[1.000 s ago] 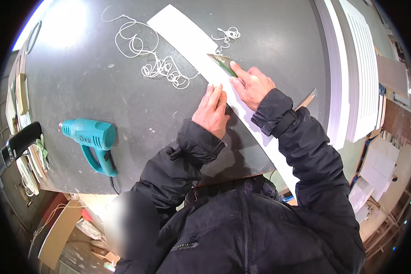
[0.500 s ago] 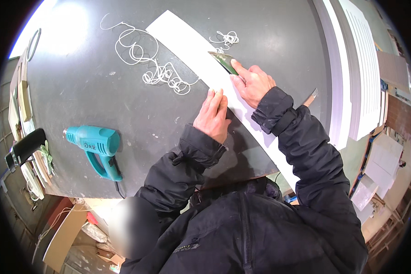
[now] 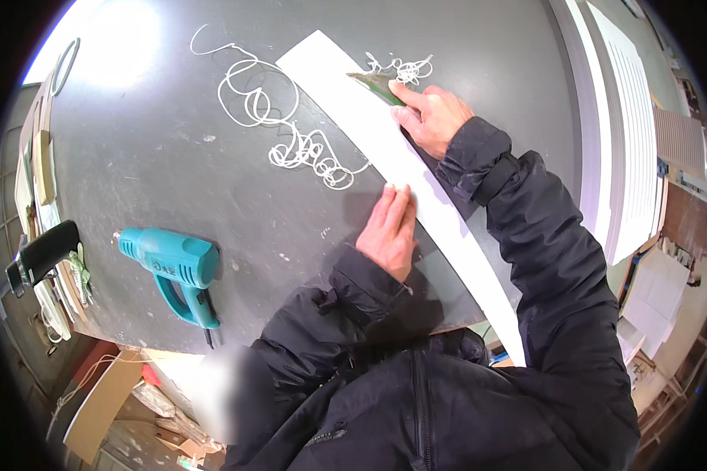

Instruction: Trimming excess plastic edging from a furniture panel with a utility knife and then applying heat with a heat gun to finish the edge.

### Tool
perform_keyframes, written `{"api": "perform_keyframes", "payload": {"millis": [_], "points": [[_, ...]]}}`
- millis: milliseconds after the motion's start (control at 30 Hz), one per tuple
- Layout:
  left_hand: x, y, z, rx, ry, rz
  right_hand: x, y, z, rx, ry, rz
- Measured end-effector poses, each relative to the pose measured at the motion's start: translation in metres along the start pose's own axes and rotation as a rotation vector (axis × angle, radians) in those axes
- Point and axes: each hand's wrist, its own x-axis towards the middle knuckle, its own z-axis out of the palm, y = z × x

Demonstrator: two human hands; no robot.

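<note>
A long white strip (image 3: pixel 440 208) lies slantwise across the dark table, its near end reaching my right sleeve. My right hand (image 3: pixel 438 118) grips a flat green scraper (image 3: pixel 379 86), index finger stretched along it. The tool's edge rests on the strip's right-hand edge near the far end. A tangle of thin white shavings (image 3: pixel 408 71) sits just beyond the scraper. My left hand (image 3: pixel 390 230) lies flat, fingertips pressing on the left edge of the strip, holding nothing. Longer white curls (image 3: pixel 298 153) lie on the table left of the strip.
A teal heat gun (image 3: pixel 173 263) lies at the left of the dark table (image 3: pixel 165 180). Long white profiles (image 3: pixel 624 133) are stacked along the right side. A black object (image 3: pixel 49 251) and boards are at the left edge. A tan panel (image 3: pixel 106 404) stands below.
My right hand has pushed the scraper along the strip toward its far end, closer to the shavings. My left hand keeps its place on the strip. The whole view has shifted slightly.
</note>
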Motion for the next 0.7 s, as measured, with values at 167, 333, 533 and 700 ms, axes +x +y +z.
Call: {"api": "perform_keyframes", "payload": {"millis": [167, 333, 533, 700], "points": [[-0.004, -0.006, 0.004, -0.005, 0.036, 0.007, 0.077, -0.007, 0.015, 0.056, 0.030, -0.092], [-0.004, -0.004, 0.003, -0.019, 0.016, 0.012, 0.118, -0.012, 0.016, 0.159, 0.228, -0.129], [-0.003, -0.002, 0.006, -0.007, 0.014, 0.036, -0.008, 0.046, -0.001, -0.131, 0.376, -0.228], [-0.004, -0.005, 0.009, -0.036, -0.079, -0.019, -0.248, 0.054, -0.024, 0.179, 0.185, 0.145]]}}
